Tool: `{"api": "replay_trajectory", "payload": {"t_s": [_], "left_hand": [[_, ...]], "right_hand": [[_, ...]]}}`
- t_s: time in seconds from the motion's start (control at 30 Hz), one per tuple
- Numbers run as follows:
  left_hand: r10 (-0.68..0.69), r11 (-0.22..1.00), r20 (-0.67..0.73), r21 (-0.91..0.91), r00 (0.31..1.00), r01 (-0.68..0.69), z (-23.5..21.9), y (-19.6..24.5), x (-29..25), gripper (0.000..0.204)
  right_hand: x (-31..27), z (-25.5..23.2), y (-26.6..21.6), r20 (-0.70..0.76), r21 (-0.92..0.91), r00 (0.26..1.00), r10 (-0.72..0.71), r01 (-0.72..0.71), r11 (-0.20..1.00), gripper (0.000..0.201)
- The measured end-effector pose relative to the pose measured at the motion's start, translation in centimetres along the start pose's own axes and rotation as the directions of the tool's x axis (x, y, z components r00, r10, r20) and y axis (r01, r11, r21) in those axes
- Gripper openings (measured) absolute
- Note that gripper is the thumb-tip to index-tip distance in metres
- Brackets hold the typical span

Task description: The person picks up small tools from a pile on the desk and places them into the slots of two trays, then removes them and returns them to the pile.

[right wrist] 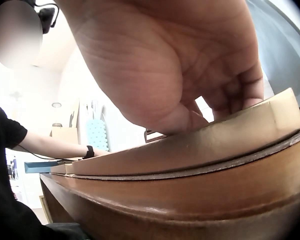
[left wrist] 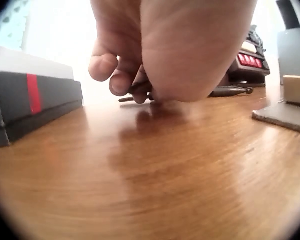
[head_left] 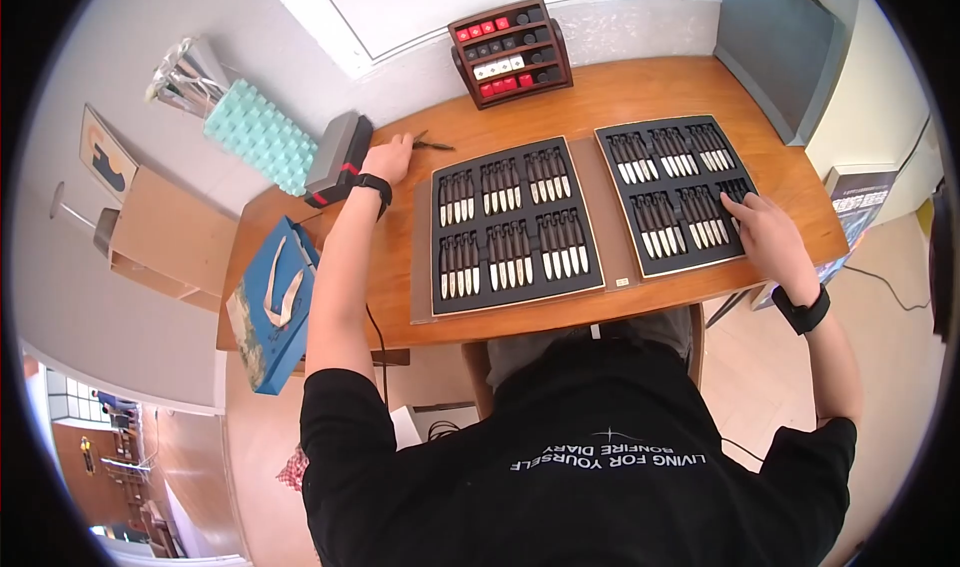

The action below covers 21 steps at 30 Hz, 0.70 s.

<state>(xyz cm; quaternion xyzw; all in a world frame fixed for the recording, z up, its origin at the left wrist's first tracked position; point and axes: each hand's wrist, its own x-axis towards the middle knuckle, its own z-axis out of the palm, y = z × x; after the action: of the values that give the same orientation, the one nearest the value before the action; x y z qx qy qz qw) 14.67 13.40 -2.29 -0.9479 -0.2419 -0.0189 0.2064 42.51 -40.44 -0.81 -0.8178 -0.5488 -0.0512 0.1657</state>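
Observation:
My left hand [head_left: 390, 159] is at the back left of the table, just right of a dark grey box. Its fingertips pinch a slender dark stick-like piece [left wrist: 136, 89] close over the wood. Another slender dark piece [left wrist: 231, 91] with a rounded end lies behind the hand. My right hand [head_left: 768, 232] reaches over the right edge of the right black tray [head_left: 690, 260], fingertips down at its front right compartment. What they hold there cannot be told. Rows of slender dark-and-white pieces [head_left: 510, 257] fill the compartments of the left black tray [head_left: 480, 302].
A wooden rack [head_left: 510, 52] with red, black and white blocks stands at the back. Left are the dark grey box [head_left: 340, 157] with a red band, a turquoise bumpy holder [head_left: 260, 132] and a blue bag [head_left: 275, 307]. A grey panel [head_left: 775, 52] rises at the back right.

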Motion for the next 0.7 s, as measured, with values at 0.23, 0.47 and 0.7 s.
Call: {"api": "replay_trajectory", "payload": {"t_s": [0.23, 0.47, 0.7], "left_hand": [[-0.065, 0.995, 0.147, -0.065, 0.987, 0.076, 0.9, -0.1, -0.2, 0.025], [-0.26, 0.866, 0.131, -0.406, 0.957, 0.291, -0.3, 0.4, 0.6, 0.028], [-0.096, 0.917, 0.077, -0.38, 0.992, 0.119, -0.5, 4.5, 2.8, 0.031]], "right_hand": [[-0.3, 0.4, 0.1, -0.021, -0.004, 0.999, -0.024, 0.024, 1.0, 0.043], [-0.1, 0.2, 0.1, -0.004, -0.006, 1.0, -0.021, 0.02, 1.0, 0.042], [-0.2, 0.4, 0.4, -0.016, -0.013, 1.0, -0.002, 0.002, 1.0, 0.04]]}}
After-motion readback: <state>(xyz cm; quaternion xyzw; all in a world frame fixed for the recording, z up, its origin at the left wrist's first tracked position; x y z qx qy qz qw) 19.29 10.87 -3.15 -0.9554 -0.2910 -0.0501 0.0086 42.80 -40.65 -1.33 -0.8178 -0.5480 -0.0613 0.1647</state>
